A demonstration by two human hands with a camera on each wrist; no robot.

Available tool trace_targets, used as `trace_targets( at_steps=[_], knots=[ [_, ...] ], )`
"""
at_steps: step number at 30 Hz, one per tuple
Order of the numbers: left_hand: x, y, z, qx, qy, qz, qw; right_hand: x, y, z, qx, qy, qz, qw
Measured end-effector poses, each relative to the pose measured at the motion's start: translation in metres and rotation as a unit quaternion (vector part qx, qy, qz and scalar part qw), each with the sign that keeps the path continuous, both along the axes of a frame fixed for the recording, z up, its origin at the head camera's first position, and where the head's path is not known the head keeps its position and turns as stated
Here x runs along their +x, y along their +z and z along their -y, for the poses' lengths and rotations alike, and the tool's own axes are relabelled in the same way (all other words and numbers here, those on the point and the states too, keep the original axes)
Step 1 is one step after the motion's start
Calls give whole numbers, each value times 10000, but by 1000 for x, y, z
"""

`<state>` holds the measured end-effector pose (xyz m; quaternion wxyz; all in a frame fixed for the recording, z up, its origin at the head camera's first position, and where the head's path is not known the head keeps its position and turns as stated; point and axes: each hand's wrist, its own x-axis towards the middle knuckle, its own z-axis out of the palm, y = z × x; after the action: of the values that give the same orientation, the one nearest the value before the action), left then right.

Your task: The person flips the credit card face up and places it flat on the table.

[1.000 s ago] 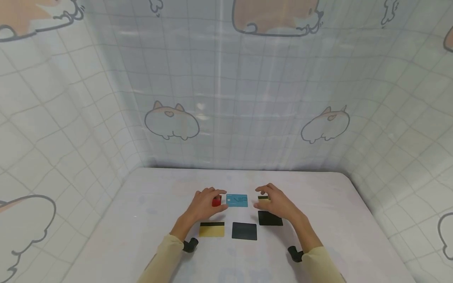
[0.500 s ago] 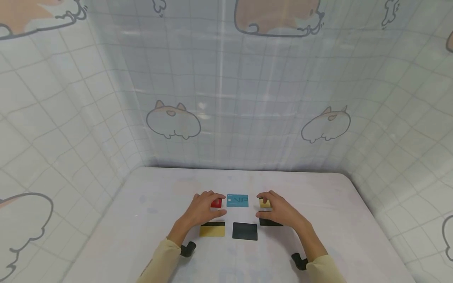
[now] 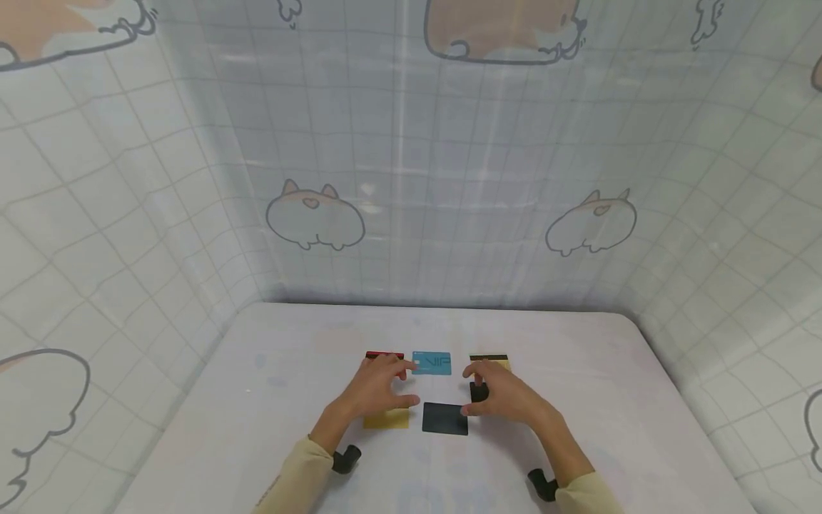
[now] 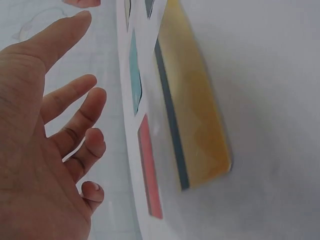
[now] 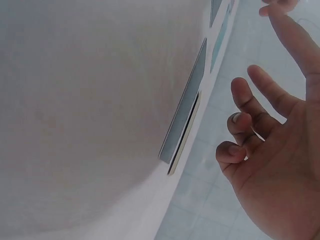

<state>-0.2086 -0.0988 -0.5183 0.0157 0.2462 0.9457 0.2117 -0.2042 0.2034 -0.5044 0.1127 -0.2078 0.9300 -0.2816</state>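
Note:
Cards lie flat in two rows on the white table. In the head view, my left hand [image 3: 372, 389] hovers between a red card [image 3: 385, 354] and a gold card [image 3: 392, 420], partly covering both. My right hand [image 3: 504, 392] is held over a black card [image 3: 478, 392], with a striped gold card [image 3: 501, 363] behind it. A blue VIP card [image 3: 432, 363] and another black card [image 3: 444, 420] lie between the hands. Both wrist views show the left palm [image 4: 45, 135] and right palm [image 5: 275, 155] with loosely bent fingers, holding nothing, above the table.
A pale grid-patterned curtain [image 3: 449, 178] with cartoon dogs surrounds the table [image 3: 308, 335] at the back and sides. Dark wrist-worn devices, such as the left one [image 3: 347, 459] and the right one [image 3: 542, 485], stick out inward below the hands.
Both hands have drawn back toward the near row. The left now covers part of the near gold card, and more of the far cards shows. The cards have not visibly moved.

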Motion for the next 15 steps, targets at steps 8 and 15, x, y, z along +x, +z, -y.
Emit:
trace_targets(
  at_steps=[8, 15],
  knots=[
    [8, -8, -13, -242, -130, 210, 9994, 7, -3, 5, 308, 181, 84, 9993],
    [14, -10, -23, -502, -393, 170, 9978, 12, -13, 8, 844, 338, -92, 9958]
  ],
)
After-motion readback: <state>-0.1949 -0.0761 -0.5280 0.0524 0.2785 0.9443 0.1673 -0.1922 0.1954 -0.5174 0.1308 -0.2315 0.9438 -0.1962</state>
